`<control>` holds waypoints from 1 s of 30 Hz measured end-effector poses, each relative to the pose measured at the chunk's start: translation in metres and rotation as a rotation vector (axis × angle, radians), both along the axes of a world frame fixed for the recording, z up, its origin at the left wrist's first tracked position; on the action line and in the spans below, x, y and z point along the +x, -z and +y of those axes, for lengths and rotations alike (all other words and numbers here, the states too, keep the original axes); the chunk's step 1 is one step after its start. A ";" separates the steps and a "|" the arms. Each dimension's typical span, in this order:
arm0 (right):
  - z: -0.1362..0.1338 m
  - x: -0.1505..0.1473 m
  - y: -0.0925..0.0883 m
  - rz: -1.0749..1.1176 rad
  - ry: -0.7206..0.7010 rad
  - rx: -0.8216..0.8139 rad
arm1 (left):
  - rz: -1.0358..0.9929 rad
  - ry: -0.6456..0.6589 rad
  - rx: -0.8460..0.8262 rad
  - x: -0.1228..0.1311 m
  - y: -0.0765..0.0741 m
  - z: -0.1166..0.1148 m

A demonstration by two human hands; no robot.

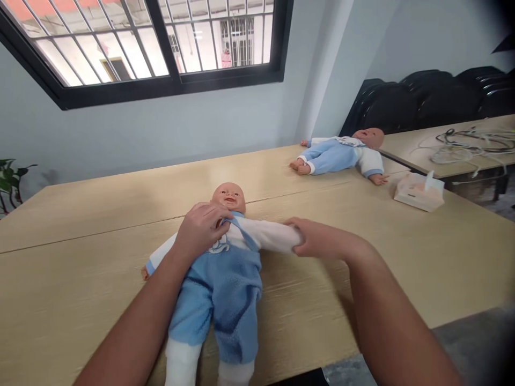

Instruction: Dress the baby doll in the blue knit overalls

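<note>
On the pale surface (314, 316), right fingers (295, 221) gripped the doll's (235, 279) sleeve (269, 234), stretched toward three o'clock; left fingers (217, 211) pinched its collar (238, 214), apparently to steady it.

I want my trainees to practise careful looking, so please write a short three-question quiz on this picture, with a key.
1. Multiple choice. On the near doll, what does the right hand grip?
A) a trouser leg
B) a sleeve
C) the head

2. True or false? The far doll lies face down.

3. Short answer. Where on the near doll is the left hand?

Key
1. B, the sleeve of the arm stretched out toward the right of the picture.
2. False; it lies face up.
3. At the upper chest, by the blue collar.
</note>
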State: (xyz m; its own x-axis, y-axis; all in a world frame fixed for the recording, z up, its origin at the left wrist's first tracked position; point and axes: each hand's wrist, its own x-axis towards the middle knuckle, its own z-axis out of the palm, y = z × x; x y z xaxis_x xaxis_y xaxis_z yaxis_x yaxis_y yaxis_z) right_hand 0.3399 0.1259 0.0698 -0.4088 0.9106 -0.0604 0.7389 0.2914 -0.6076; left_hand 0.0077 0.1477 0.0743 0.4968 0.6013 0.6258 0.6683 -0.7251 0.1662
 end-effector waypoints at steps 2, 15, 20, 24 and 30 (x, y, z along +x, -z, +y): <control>0.001 0.007 -0.012 0.023 -0.064 -0.089 | 0.012 0.052 0.026 0.002 0.007 0.000; 0.015 0.004 -0.006 -0.110 0.145 0.159 | 0.143 0.148 -0.091 0.008 0.031 0.004; 0.008 0.007 -0.015 0.030 0.164 -0.132 | 0.139 0.108 -0.151 0.007 0.034 0.007; 0.008 0.013 -0.020 0.277 0.097 -0.077 | 0.116 0.102 -0.163 0.004 0.037 0.010; 0.019 -0.030 0.007 0.777 0.192 0.144 | 0.035 0.142 -0.058 0.003 0.034 0.008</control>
State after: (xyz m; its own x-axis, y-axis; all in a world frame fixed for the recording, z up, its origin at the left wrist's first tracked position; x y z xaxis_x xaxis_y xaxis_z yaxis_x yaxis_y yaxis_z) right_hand 0.3103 0.1446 0.0632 -0.1221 0.9463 0.2995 0.1666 0.3170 -0.9337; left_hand 0.0108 0.1553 0.0406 0.6004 0.5579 0.5729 0.5654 -0.8028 0.1894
